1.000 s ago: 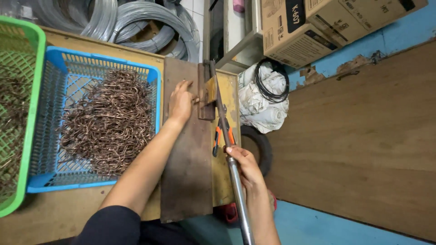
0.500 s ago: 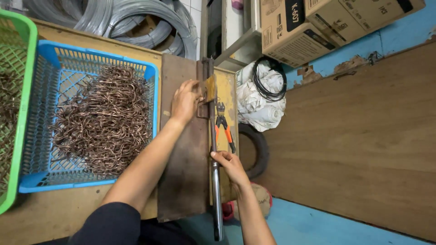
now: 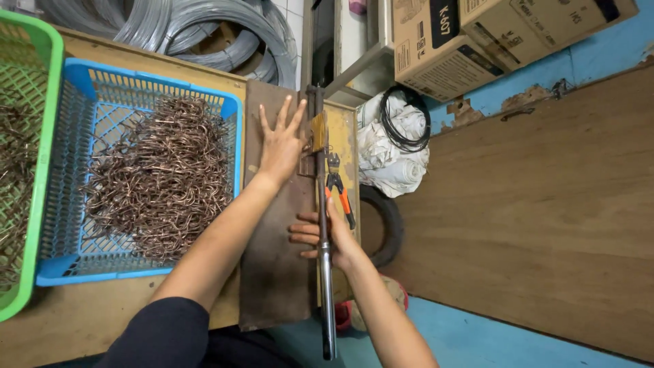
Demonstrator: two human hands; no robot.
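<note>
My left hand [image 3: 281, 140] lies flat with fingers spread on a brown metal plate [image 3: 276, 272], next to the hinged head [image 3: 315, 140] of a lever tool. My right hand [image 3: 327, 235] wraps around the long steel lever handle [image 3: 327, 300], which lies flat along the plate's right edge. Beside the lever, on a yellow board, rest pliers [image 3: 339, 187] with orange and black grips. To the left, a blue plastic basket [image 3: 68, 266] holds a heap of bent copper-coloured wire hooks [image 3: 160, 177].
A green basket [image 3: 27, 170] with more wire pieces stands at far left. Coils of grey wire [image 3: 177, 27] lie at the back. White sacks with a black cable coil [image 3: 402, 140], a tyre [image 3: 388, 228], cardboard boxes [image 3: 477, 34] and a large wooden board [image 3: 545, 204] are on the right.
My right hand has brought the lever handle down from an angled position to flat along the plate. My left hand has opened and spread its fingers on the plate.
</note>
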